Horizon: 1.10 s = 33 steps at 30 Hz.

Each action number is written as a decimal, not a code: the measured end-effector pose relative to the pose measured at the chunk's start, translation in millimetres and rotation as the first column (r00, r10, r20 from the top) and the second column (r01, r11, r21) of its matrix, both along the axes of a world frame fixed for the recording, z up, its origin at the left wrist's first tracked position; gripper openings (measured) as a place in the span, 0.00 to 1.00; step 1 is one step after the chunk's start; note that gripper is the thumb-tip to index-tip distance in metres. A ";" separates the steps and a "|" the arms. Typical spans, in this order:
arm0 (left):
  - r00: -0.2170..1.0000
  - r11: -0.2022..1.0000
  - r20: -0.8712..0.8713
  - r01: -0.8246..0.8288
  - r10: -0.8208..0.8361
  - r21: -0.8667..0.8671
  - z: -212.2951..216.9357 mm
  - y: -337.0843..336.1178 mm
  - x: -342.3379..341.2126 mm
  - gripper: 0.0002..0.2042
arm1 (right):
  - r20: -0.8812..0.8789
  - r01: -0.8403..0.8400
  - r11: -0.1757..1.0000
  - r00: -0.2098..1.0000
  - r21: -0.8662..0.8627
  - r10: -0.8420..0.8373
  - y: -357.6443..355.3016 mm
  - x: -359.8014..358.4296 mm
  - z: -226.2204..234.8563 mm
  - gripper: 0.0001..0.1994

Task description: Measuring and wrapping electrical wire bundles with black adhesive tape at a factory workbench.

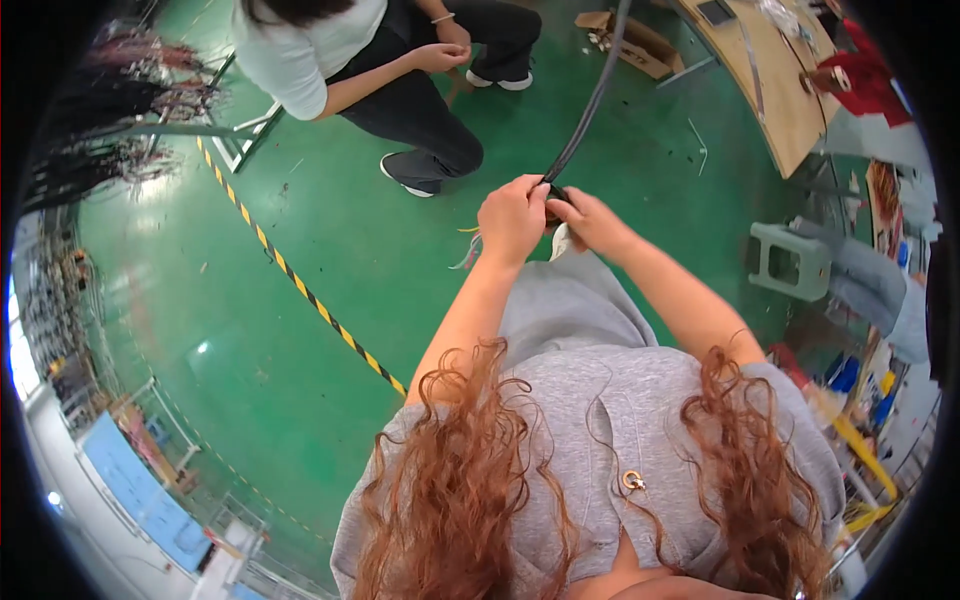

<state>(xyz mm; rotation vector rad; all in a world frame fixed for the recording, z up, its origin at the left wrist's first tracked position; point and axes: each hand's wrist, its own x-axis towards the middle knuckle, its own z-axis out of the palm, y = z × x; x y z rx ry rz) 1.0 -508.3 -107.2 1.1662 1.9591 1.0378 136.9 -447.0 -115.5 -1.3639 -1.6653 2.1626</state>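
A thick black cable (592,100) runs from the top of the view down to my hands. My left hand (512,216) is closed around its lower end, and my right hand (590,220) grips the same end from the right, fingers touching the left hand. A small black part sits between the two hands, mostly hidden. Something white (560,243) hangs just below my right hand. Thin coloured wires (468,252) trail beneath my left hand.
A seated person in a white top and dark trousers (400,70) faces me across the green floor. A yellow-black striped line (300,285) crosses the floor. A wooden table (775,90), a cardboard box (635,45) and a grey plastic stool (792,260) stand to the right.
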 end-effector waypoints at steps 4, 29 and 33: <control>0.993 0.994 0.060 0.102 -0.100 -0.034 -3.7 2.2 -3.7 0.08 | 0.634 -0.686 0.443 0.719 0.577 0.286 39.9 7.2 39.2 0.13; 0.926 0.926 0.000 0.378 -0.378 -0.007 -29.6 -17.1 0.2 0.05 | 0.043 0.244 0.850 0.954 0.467 -0.297 -63.5 9.2 -19.9 0.18; 0.974 0.977 0.119 0.182 -0.194 0.107 -45.2 -32.5 16.5 0.04 | 0.209 -0.044 0.805 0.973 0.592 -0.101 -59.4 -10.2 28.5 0.23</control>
